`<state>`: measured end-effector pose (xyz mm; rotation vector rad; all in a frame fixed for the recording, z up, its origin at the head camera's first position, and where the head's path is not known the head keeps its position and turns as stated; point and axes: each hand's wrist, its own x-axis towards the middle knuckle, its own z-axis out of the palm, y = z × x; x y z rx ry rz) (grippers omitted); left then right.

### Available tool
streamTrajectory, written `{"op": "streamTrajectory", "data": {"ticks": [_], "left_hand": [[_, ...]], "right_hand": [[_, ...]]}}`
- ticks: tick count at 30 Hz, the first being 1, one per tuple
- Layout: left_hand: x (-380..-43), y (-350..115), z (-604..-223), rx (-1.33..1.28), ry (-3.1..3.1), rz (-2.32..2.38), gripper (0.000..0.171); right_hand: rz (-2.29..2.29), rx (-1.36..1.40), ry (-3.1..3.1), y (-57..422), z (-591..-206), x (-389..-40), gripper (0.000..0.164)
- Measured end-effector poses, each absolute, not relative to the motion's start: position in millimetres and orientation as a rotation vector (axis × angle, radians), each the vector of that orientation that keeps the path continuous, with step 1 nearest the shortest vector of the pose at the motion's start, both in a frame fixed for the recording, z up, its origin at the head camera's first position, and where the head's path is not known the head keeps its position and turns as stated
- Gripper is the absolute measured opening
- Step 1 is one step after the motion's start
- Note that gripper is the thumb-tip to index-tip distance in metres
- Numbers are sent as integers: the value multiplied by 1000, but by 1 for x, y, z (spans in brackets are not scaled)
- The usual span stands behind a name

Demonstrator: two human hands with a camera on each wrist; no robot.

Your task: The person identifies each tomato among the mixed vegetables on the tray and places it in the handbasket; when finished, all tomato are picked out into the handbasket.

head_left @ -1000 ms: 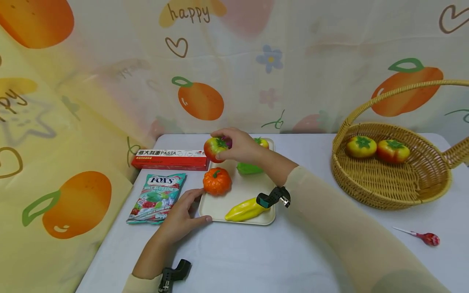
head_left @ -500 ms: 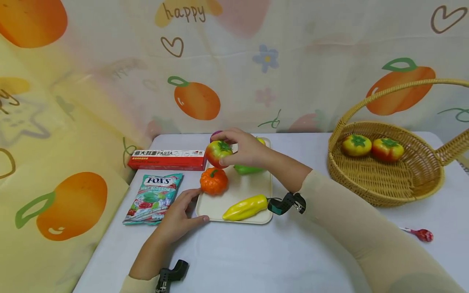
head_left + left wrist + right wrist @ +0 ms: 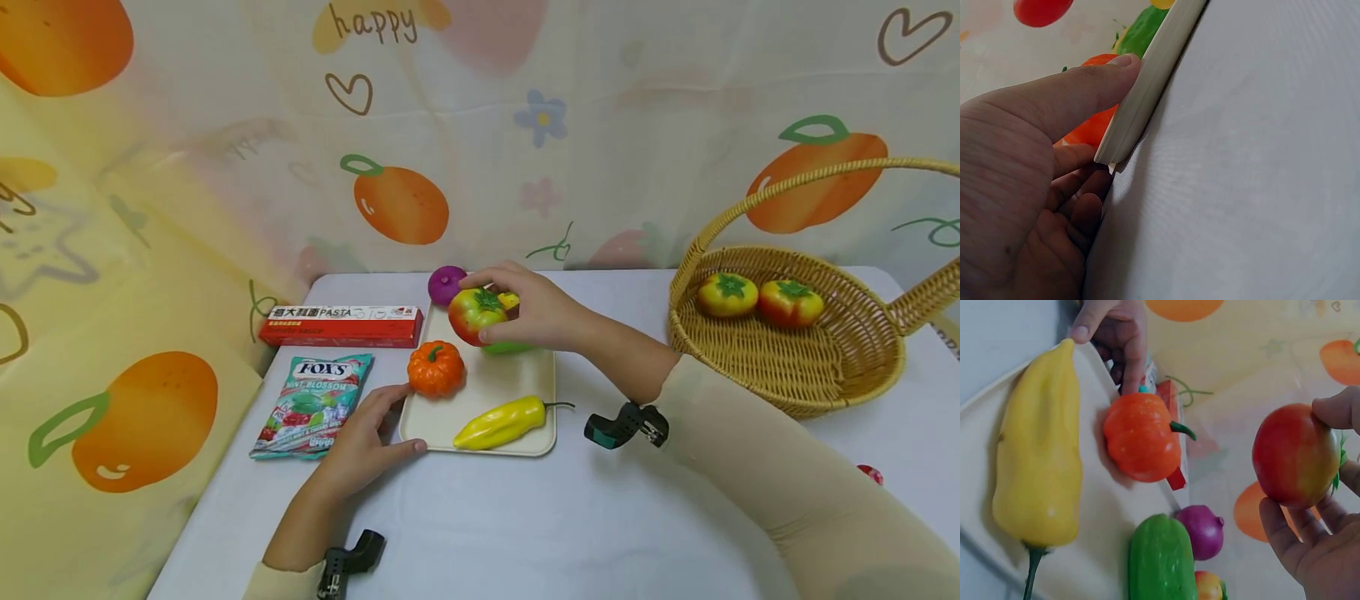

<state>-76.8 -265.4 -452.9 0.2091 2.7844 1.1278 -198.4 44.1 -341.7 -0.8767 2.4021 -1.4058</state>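
My right hand [image 3: 536, 310] holds a red-and-yellow tomato [image 3: 472, 317] with green leaves above the back of a cream tray [image 3: 495, 377]. In the right wrist view, thumb and fingertips grip the tomato [image 3: 1294, 456] from opposite sides. At the tray's near left corner, my left hand [image 3: 367, 446] grips the edge, its thumb along the front rim in the left wrist view. On the tray lie an orange pumpkin [image 3: 437, 369], a long yellow pepper [image 3: 501, 423], a green vegetable [image 3: 1161, 559], a purple onion [image 3: 446, 285] and another red-yellow fruit [image 3: 1208, 586], partly hidden.
Left of the tray are a red pasta box [image 3: 341, 327] and a FOX'S candy bag [image 3: 311, 407]. A wicker basket [image 3: 795, 367] at right holds two yellow-red fruits [image 3: 759, 300]. A lollipop [image 3: 870, 474] is mostly hidden behind my right sleeve.
My right hand has moved right with the tomato, away from the pasta box, uncovering the purple onion. The left hand stays at the tray corner. The right sleeve now covers most of the lollipop.
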Motion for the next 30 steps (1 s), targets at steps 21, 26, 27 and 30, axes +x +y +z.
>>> {"op": "streamTrajectory", "data": {"ticks": [21,26,27,30], "left_hand": [[-77,-266,-456,197,2791,1136,89],[-77,-265,-455,191,2789,1138,90],[-77,-265,-455,191,2788,1139,90],[-77,-264,-455,191,2788,1139,90]], "right_hand": [[-1481,-914,2375,96,-354,-183,70],[-1438,-905,2394,106,-354,-180,71],[-1440,-909,2393,108,-353,-180,71],[-1445,-927,2396,114,-351,-177,71]]}}
